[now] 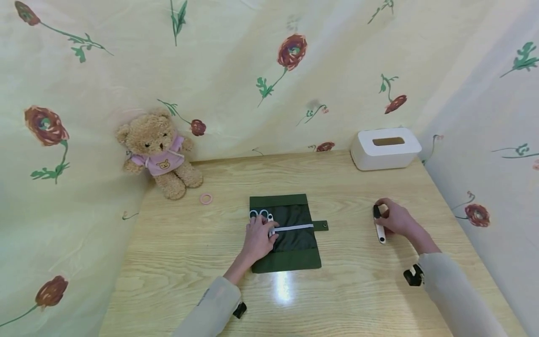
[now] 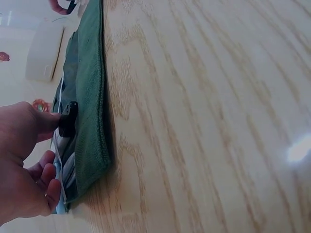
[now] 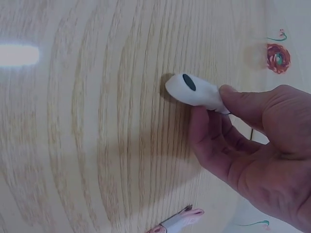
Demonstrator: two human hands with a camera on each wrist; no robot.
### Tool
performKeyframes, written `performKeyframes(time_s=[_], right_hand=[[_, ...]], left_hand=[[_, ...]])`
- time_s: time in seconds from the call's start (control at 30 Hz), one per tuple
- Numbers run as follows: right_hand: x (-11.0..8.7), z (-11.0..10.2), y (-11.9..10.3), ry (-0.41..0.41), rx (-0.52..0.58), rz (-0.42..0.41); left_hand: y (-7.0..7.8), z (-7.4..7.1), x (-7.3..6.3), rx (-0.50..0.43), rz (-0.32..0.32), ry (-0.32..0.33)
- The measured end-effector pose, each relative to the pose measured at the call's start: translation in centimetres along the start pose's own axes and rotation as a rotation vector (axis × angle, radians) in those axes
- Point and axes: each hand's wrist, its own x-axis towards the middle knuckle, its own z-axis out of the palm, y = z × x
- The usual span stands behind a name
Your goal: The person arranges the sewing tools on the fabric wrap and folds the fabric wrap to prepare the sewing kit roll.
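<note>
A dark green tool roll [image 1: 290,260] lies unrolled on the table, with a white elastic band [image 1: 296,228] across it. My left hand [image 1: 258,238] is over its left part, finger and thumb at a slim white tool [image 1: 271,218] under the band. Scissors [image 1: 264,213] with pale ring handles sit beside those fingers, partly hidden. In the left wrist view, the left thumb meets a small black end [image 2: 69,119] at the roll. Away to the right, my right hand [image 1: 396,217] pinches a white handle [image 1: 381,233] with a black end, low over the table; its kind does not show.
A teddy bear [image 1: 162,154] in a pink top sits back left, with a pink ring [image 1: 206,199] near it. A white tissue box [image 1: 385,150] stands back right. In the right wrist view, a pink-and-white looped thing [image 3: 182,221] appears at the lower edge.
</note>
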Motion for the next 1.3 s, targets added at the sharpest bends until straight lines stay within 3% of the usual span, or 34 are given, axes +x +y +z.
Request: performKeyframes(time_s=[0.3,0.53,0.9,1.07,1.3], right_hand=[[1.1,1.4,-1.5,0.007,0.161,-0.113],[2.6,3.3,-4.3,-0.018,0.316,-0.161],[5.2,7.6,-9.5,-0.085,0.384,-0.218],[6.6,9.6,-11.5,-0.077,0.414,-0.226],[8.3,12.0,-13.8,-0.047,0.366,-0.245]], left_hand=[[0.0,0.0,-0.1,-0.043,-0.006,0.002],[-0.1,0.1,-0.1,-0.058,-0.026,-0.008],[0.2,0.3,0.0,-0.082,-0.058,-0.028],[0.3,0.2,0.0,-0.097,-0.067,-0.036],[0.2,0.2,0.0,-0.088,-0.073,-0.044]])
